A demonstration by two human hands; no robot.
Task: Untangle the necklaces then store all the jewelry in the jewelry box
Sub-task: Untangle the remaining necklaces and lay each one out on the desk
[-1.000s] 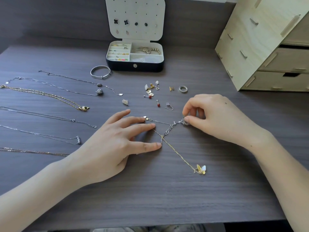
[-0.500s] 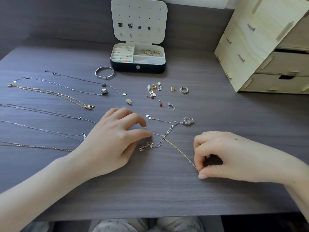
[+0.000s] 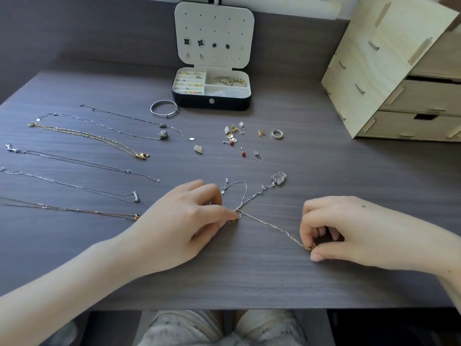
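— Where's the tangle?
— Centre of the frame, on the table (image 3: 324,158). A gold chain (image 3: 269,225) crosses a silver chain (image 3: 257,196) at a knot.
— And the hands?
— The left hand (image 3: 184,221) pinches that knot between thumb and forefinger. The right hand (image 3: 349,231), lower right, has its fingers curled and pinches the gold chain's far end.
— The jewelry box (image 3: 212,103)?
— Top centre, lid up. Separate necklaces (image 3: 87,136) lie in rows at left. Loose earrings (image 3: 233,136), a ring (image 3: 277,134) and a bangle (image 3: 164,109) lie below the box.
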